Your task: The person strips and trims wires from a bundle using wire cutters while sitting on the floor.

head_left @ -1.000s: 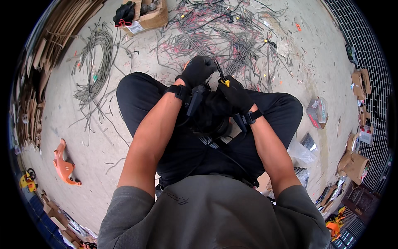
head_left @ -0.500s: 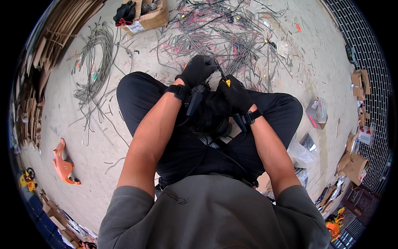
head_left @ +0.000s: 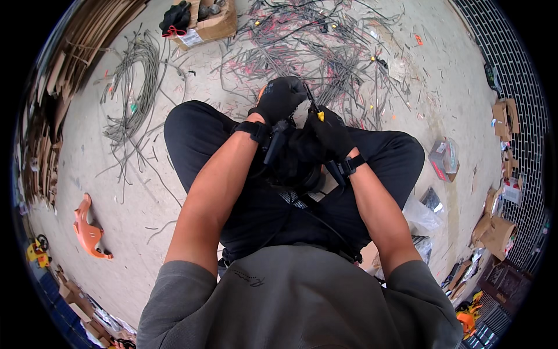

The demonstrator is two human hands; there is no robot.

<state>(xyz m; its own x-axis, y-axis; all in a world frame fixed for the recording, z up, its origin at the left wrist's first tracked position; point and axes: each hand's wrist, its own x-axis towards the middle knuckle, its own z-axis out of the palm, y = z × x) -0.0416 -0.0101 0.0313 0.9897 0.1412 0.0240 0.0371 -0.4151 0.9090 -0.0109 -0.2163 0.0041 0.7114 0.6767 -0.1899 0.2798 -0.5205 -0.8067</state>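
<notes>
Both hands wear black gloves and meet above my crossed legs. My left hand (head_left: 280, 99) is closed, its fingertips at the far end of a slim dark piece with a yellow part (head_left: 321, 116). Around the nearer end of that piece my right hand (head_left: 330, 132) is closed, the yellow part showing by its fingers. Whether the piece is a tool or a cable end I cannot tell. Black straps with dark boxes sit on both wrists. Dark items lie in my lap under the hands, too dark to name.
Ahead, loose grey and red cables (head_left: 325, 58) litter the concrete floor. A cable coil (head_left: 131, 93) lies left, near an open cardboard box (head_left: 210, 26). An orange plastic shell (head_left: 87, 227) lies lower left. On the right are a small box (head_left: 444, 158) and clear plastic bags (head_left: 421, 212).
My left hand has shifted slightly to the right and turned a little, with its fingertips still by the slim piece. The right hand has barely moved.
</notes>
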